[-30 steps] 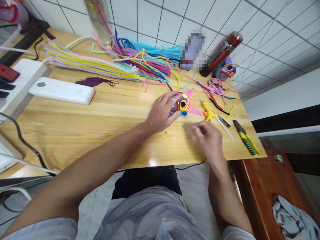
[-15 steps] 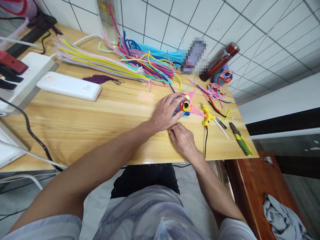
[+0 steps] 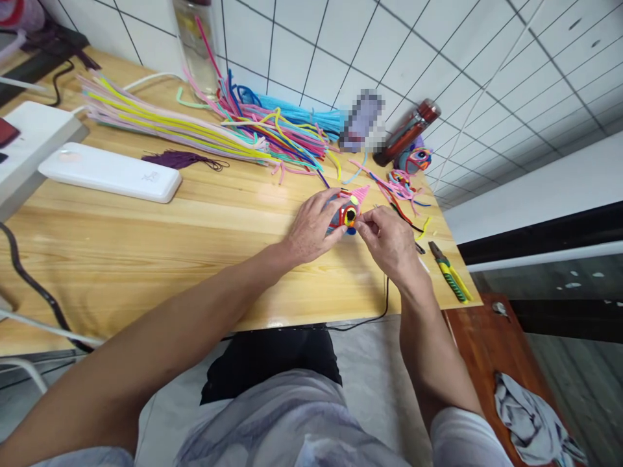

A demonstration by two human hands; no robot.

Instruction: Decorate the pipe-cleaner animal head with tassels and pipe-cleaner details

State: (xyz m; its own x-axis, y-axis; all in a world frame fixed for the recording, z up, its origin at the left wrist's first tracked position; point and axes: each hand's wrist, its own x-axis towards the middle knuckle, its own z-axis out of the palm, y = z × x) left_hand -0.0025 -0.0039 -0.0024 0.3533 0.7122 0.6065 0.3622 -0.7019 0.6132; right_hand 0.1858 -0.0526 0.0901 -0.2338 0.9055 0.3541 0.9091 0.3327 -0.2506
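Observation:
On the wooden table (image 3: 146, 246) lies a small pipe-cleaner fish (image 3: 348, 211) with pink fins and a red and yellow ringed eye. My left hand (image 3: 311, 227) curls over its left side and holds it down. My right hand (image 3: 387, 243) is at the fish's right side, thumb and forefinger pinched right at the eye. What the pinch holds is too small to make out. My right hand hides the yellow glue gun.
A heap of coloured pipe cleaners (image 3: 233, 130) lies at the back. A white power bank (image 3: 109, 172) and a purple tassel (image 3: 180, 159) are to the left. Green-handled pliers (image 3: 450, 272) lie by the right edge. A red bottle (image 3: 402, 133) and another pipe-cleaner figure (image 3: 416, 159) stand by the tiled wall.
My right hand went from the table's right to a spot in front of my left hand, then up to the fish's eye. My left hand stayed on the fish.

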